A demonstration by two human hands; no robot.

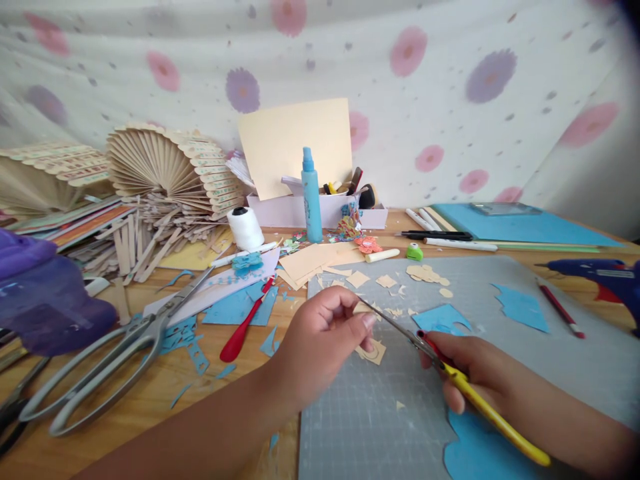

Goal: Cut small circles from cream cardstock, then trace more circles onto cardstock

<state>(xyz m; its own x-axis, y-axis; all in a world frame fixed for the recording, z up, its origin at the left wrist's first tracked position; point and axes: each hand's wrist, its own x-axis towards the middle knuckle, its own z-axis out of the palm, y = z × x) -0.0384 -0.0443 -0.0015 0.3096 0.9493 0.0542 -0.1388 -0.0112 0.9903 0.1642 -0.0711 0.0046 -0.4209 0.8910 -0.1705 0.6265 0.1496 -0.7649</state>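
Note:
My left hand (325,333) is closed in a pinch above the grey cutting mat (350,427), holding a small piece of cream paper (363,308) mostly hidden by the fingers. My right hand (475,373) grips a pair of scissors (467,387) with a yellow handle and a bit of red near the pivot. Their thin blades point up and left, with the tip close to the left fingertips. Just below the left fingers is a cream paper square (374,351) with curved pencil lines. Cut cream ovals (426,274) and small scraps lie beyond the hands.
Large grey shears (115,360), a red-handled tool (245,327) and blue scraps lie left. Blue paper (490,447) sits by my right forearm. A glue gun (595,270) and red pencil (560,308) are at right. A blue bottle (311,200) and thread spool (245,229) stand behind.

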